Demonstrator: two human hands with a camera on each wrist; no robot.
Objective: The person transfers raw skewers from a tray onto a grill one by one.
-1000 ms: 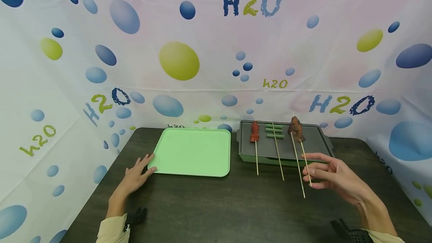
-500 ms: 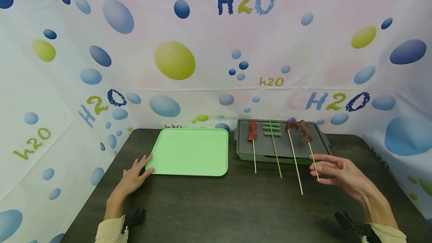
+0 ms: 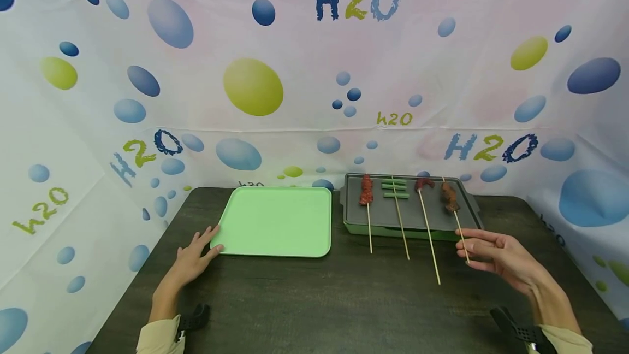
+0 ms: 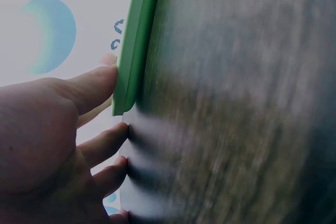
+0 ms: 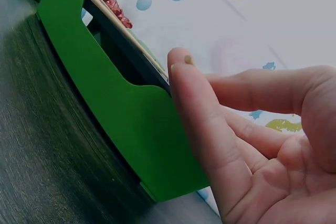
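While resting flat on the dark table (image 3: 304, 299), left hand (image 3: 194, 258), fingers straight, touching the near left corner of the light green tray (image 3: 275, 220). Right hand (image 3: 501, 258) relaxed, fingers loosely spread, holding nothing, beside the rightmost skewer (image 3: 454, 214) lying on the grill pan (image 3: 472, 206).

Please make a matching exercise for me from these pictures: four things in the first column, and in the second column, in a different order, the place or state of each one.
Things:
1. light green tray
2. left hand
3. right hand
4. grill plate

Places or states:
A. holds four skewers on its dark top
B. lies empty on the table
C. rests at the tray's near left corner
D. fingers at the rightmost skewer's stick

Pairs: 1-B, 2-C, 3-D, 4-A
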